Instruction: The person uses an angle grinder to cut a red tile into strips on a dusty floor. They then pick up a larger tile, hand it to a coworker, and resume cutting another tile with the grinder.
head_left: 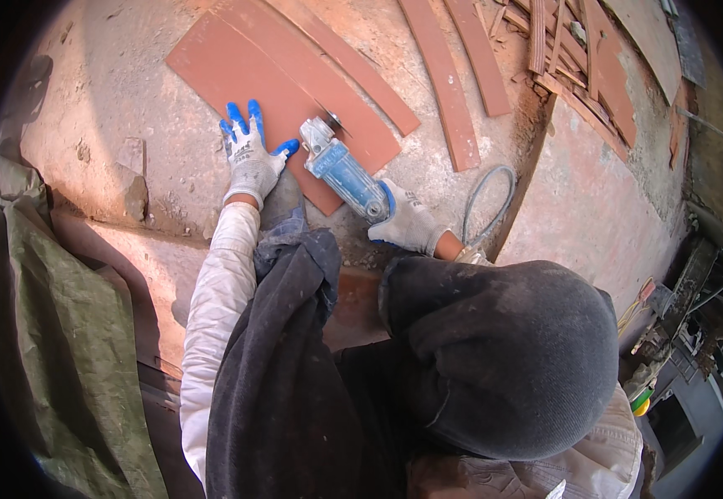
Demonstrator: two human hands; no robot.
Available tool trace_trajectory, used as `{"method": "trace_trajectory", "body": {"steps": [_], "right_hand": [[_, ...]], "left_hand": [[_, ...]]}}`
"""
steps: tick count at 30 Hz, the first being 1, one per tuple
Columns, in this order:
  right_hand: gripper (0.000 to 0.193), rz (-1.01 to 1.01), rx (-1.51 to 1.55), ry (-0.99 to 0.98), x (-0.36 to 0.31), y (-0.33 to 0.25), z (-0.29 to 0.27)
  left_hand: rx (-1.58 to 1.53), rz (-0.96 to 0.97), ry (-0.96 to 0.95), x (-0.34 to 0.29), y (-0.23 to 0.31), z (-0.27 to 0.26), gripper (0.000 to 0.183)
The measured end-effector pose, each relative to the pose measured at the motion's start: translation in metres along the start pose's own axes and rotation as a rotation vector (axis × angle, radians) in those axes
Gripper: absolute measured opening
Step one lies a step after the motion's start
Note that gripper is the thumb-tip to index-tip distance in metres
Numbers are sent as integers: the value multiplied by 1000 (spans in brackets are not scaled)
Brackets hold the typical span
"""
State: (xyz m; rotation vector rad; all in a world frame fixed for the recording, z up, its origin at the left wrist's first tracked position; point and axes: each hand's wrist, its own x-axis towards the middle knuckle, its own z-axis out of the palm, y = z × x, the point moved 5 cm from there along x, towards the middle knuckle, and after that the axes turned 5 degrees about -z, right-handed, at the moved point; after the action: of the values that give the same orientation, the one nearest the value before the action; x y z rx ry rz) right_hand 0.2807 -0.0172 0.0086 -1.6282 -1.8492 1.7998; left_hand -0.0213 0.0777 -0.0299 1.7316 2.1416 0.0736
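Wearing a printed glove [415,230], the right hand [403,218] grips a blue grinder [346,173].

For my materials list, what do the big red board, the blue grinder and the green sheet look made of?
Big red board: perhaps fibre cement or clay tile; flat, matte face.
Blue grinder: body probably hard plastic, dusty and scuffed; pale head likely metal.
Green sheet: possibly tarpaulin or heavy cloth; dull, with soft folds.

The left hand [252,155] lies palm-down, splayed; the right hand [409,219] curls in a grip.
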Motion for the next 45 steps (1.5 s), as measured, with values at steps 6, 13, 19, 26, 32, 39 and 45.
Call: {"method": "trace_trajectory", "body": {"steps": [6,13,19,26,32,39,45], "right_hand": [[73,-1,18,15,-5,-1,-3],[79,22,22,12,-8,10,0],[85,-3,3,41,-11,21,4],[87,13,12,42,-14,25,6],[88,78,18,-17,-22,17,0],[87,42,-6,-33,-26,20,-1],[79,27,11,-3,-27,23,-1]], "left_hand": [[6,-7,-4,0,-1,0,120],[20,-10,-3,1,-1,1,121],[21,-17,-10,2,-1,1,122],[19,-27,-22,1,0,0,121],[24,-33,-30,1,1,-2,121],[10,-20,-12,1,1,-1,121],[17,-29,-22,0,0,-1,121]]}}
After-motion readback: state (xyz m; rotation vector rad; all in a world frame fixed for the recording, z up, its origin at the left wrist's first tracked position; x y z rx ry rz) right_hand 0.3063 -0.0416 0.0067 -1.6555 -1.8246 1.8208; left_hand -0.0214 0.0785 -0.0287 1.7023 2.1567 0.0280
